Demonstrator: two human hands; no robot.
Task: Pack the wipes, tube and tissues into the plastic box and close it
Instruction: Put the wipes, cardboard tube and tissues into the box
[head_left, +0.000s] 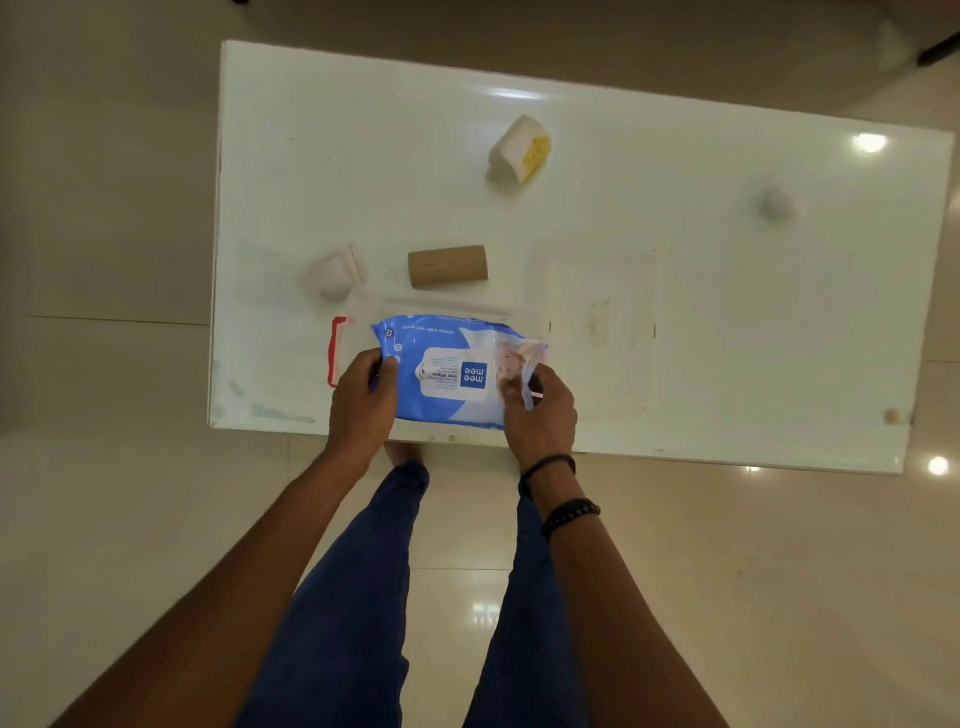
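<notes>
Your left hand (363, 400) and right hand (540, 410) each grip one end of the blue wet wipes pack (447, 371), holding it over the clear plastic box (363, 306) with the red latch (335, 351) at the table's (727, 338) near edge. The cardboard tube (448, 266) lies just beyond the box, the clear lid (597, 322) lies flat to its right, and the tissue packs (519, 149) rest farther back.

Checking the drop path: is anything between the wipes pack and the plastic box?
Nothing visible. Both hands, left hand and right hand, hold the wipes pack directly over the open plastic box.
</notes>
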